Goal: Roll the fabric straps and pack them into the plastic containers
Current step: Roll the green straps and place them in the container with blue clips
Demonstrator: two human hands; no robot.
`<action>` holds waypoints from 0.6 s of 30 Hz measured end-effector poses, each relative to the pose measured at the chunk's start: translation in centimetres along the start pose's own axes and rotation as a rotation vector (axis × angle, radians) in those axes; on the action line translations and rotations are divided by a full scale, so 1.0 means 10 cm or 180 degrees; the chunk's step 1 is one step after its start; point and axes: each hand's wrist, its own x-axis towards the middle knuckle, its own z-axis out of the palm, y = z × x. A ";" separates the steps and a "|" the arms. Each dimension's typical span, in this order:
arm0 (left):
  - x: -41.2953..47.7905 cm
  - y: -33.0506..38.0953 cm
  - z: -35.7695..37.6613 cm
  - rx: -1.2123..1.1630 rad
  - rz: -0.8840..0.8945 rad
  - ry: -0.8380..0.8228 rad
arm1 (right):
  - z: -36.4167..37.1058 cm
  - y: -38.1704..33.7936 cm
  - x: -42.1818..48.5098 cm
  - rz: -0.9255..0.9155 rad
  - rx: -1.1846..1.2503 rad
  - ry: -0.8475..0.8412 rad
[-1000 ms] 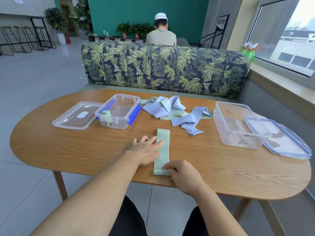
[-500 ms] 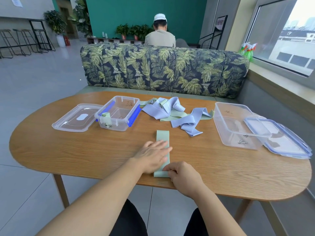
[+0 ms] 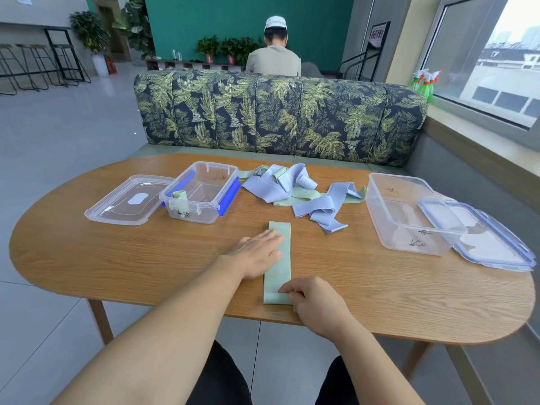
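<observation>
**Inspector:** Item one, the strap (image 3: pixel 280 273). Location?

**Clerk:** Flat on the table (image 3: pixel 117 258), running lengthwise away from the person. It is at the near edge, in front of the pile (image 3: pixel 314 206) and between the two boxes.

**Inspector:** Left hand (image 3: pixel 257 252)?

**Clerk:** Palm down, fingers straight and pressed together, tips lying over the strap's left edge. Judged purpose: to hold the cloth flat and straight so a roll starts square.

**Inspector:** Right hand (image 3: pixel 317 301)?

**Clerk:** Fingers curled, with the tips and thumb nipping the strap's near end (the knuckles hide part of the grip, so the pinch is my reading). A roll would begin at that end. No turn is formed yet.

**Inspector:** Containers?

**Clerk:** The small box (image 3: pixel 201 213) is at the left, open, with its blue clips undone and the small lid (image 3: pixel 125 203) touching its side. One green roll (image 3: pixel 178 200) stands in its near left corner. The big box (image 3: pixel 409 238) is at the right, open, with nothing visible inside, and the big lid (image 3: pixel 491 244) lies against its right side.

**Inspector:** Finding?

**Clerk:** Both boxes are open and flank the work spot, so I judge a finished roll can go straight in. The task is at an early stage, with one roll packed and the pile waiting.
</observation>
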 end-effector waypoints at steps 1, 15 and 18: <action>-0.01 0.00 0.00 -0.0109 0.0009 0.0060 | 0.00 0.00 0.00 -0.0002 0.0005 -0.0006; -0.96 0.23 0.45 -0.2036 -0.0160 0.1456 | 0.00 0.00 0.00 0.0084 0.0175 -0.0022; -0.97 0.21 0.54 -0.1990 -0.0160 0.1516 | 0.00 0.00 0.01 0.0101 0.0209 -0.0046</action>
